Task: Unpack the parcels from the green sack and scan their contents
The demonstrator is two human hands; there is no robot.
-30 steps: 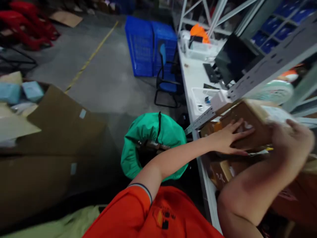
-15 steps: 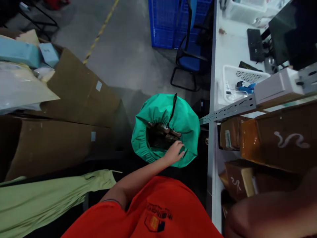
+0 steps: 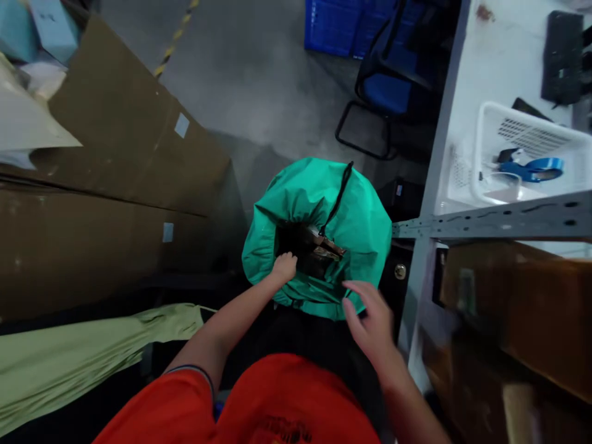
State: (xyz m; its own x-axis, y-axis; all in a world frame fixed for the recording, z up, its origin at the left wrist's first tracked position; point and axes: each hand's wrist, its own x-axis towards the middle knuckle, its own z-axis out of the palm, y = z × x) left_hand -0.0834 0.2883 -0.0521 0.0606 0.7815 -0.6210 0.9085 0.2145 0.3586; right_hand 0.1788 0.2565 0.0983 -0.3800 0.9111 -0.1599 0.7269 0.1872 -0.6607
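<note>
A green drawstring bag (image 3: pixel 324 203) stands open on the floor right below me, with dark brownish items showing inside its mouth. My left hand (image 3: pixel 283 267) is closed on the near left rim of the bag's opening. My right hand (image 3: pixel 370 317) hovers just off the bag's near right rim with its fingers spread and nothing in them. A black drawstring (image 3: pixel 339 194) runs from the far rim down into the opening.
Large flattened cardboard boxes (image 3: pixel 106 185) lean at the left, with a yellow-green cloth (image 3: pixel 78 357) below them. At the right stand a metal shelf rail (image 3: pixel 499 219), brown parcels (image 3: pixel 522 308), a white table with a white basket (image 3: pixel 531 154), and a blue chair (image 3: pixel 383 92) behind.
My view has tilted down from the shelf to the bag. Both hands left the brown parcel; the left hand moved to the bag's rim, and the right hand has come down beside the bag.
</note>
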